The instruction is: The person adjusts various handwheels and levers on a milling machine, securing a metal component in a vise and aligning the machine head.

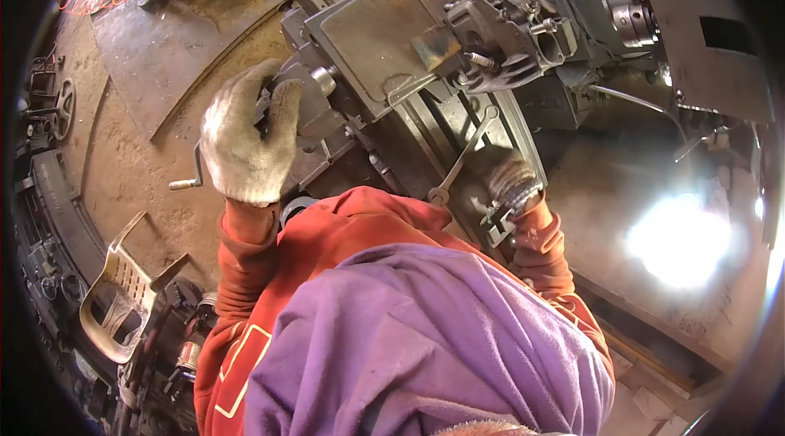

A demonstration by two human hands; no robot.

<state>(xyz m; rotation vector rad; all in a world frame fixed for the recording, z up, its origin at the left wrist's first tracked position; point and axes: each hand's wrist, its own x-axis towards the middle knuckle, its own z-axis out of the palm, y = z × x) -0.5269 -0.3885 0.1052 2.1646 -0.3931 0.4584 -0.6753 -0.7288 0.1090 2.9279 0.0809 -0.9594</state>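
My left hand [248,137], in a pale soiled work glove, curls its thumb and fingers around a dark part at the near left end of a machine table [368,35]. The glove covers most of that part. Below the wrist a crank handle [186,184] sticks out. My right hand [515,181], also gloved, is in shadow over the table's right edge, and its fingers are too dark to make out. A small metal fitting [497,222] sits by that wrist. Between my hands a long double-ended wrench [464,156] lies across the slotted table, nearer the right hand.
A finned metal casting [511,35] stands on the far right of the table, near a round machine spindle [630,19]. A pale plastic chair [123,297] is at lower left, beside dark machinery [61,215]. A bright glare [680,240] hides part of the right side.
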